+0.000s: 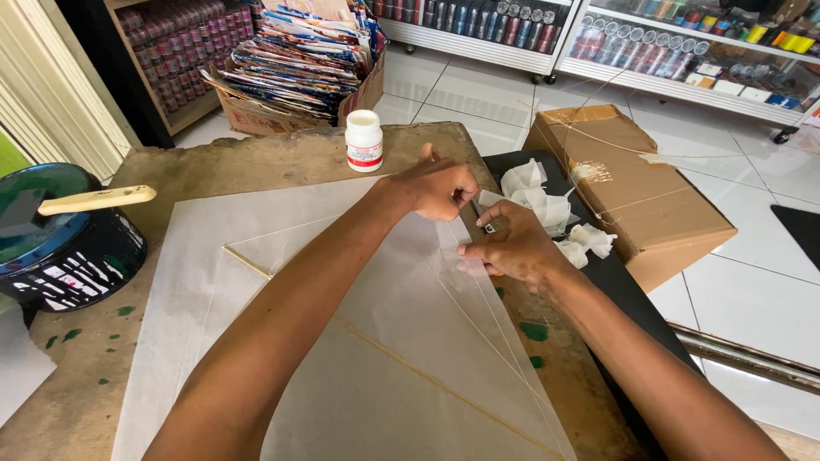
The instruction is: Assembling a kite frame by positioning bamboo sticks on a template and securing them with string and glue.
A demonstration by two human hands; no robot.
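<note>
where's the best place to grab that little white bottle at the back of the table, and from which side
Grip the white bottle around its round body, just under the cap, coming from the front. It stands upright and apart from other things, near the table's far edge, with the left hand closest.

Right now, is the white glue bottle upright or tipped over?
Upright: the white bottle stands on its base on the table, cap on top, beyond the hands.

Translucent white paper kite sheet [401, 341] with thin bamboo spars lies flat at frame centre-bottom, its upper-right edge near centre frame pinched under both hands' fingers.
</note>
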